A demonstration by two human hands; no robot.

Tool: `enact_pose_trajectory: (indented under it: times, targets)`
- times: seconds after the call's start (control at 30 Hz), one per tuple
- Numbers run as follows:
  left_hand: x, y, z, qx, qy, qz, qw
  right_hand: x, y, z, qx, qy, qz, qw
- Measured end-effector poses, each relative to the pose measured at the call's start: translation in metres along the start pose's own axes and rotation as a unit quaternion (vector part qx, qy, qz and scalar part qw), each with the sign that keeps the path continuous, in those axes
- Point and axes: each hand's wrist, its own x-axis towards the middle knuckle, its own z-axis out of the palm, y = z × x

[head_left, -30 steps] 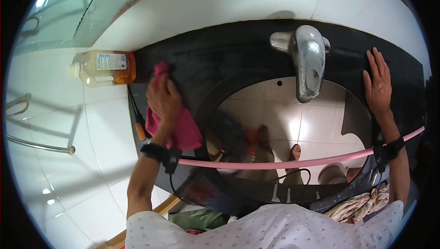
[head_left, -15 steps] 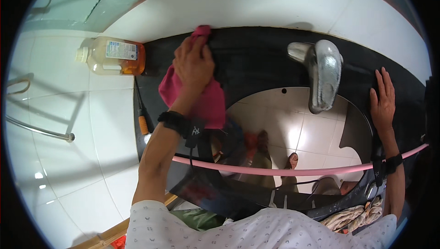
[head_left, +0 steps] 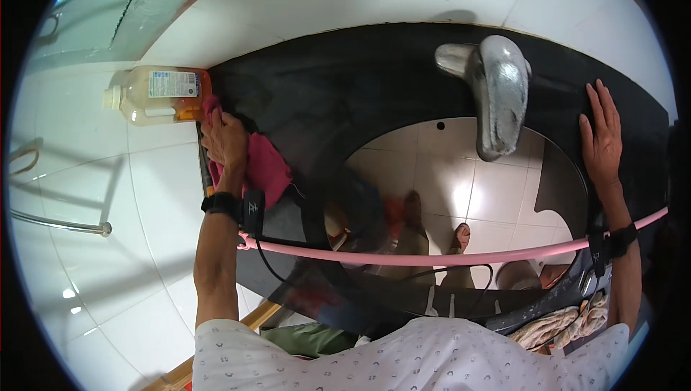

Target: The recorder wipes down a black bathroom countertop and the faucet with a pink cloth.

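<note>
My left hand (head_left: 227, 140) presses a crumpled magenta cloth (head_left: 265, 168) onto the left end of a black countertop (head_left: 324, 74). Its fingers are bent over the cloth, close to the base of a clear bottle (head_left: 165, 96) with a white cap and some orange liquid inside. Flat on the countertop at the right lies my right hand (head_left: 602, 139), fingers stretched and nothing in them. Between the hands, a silver faucet (head_left: 502, 96) stands over an oval cutout that shows the tiled floor below.
A pink hose (head_left: 425, 258) spans the front of the cutout. Twisted beige rope (head_left: 554, 330) hangs at the front right. White tiled wall (head_left: 93, 261) borders the left, with a metal rail (head_left: 61, 223). A wooden pole (head_left: 176, 373) lies low at the left.
My left hand has slid the magenta cloth leftward and toward me, from the back of the countertop to its left end by the bottle. My right hand stays flat.
</note>
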Motion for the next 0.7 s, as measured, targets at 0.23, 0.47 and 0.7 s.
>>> enact_pose_trajectory:
  times: [0.23, 0.47, 0.7]
  targets:
    - [-0.092, 0.01, -0.01, -0.023, 0.049, 0.216, 0.975, -0.003, 0.005, 0.007, -0.04, 0.01, 0.0, 0.999]
    - [-0.111, 0.104, -0.037, -0.198, 0.015, 0.402, 0.894, -0.004, 0.006, 0.005, -0.041, 0.014, -0.002, 0.999]
    - [-0.035, 0.108, -0.008, -0.155, 0.056, 0.369, 0.915, 0.001, -0.005, 0.003, -0.002, 0.03, -0.016, 0.999]
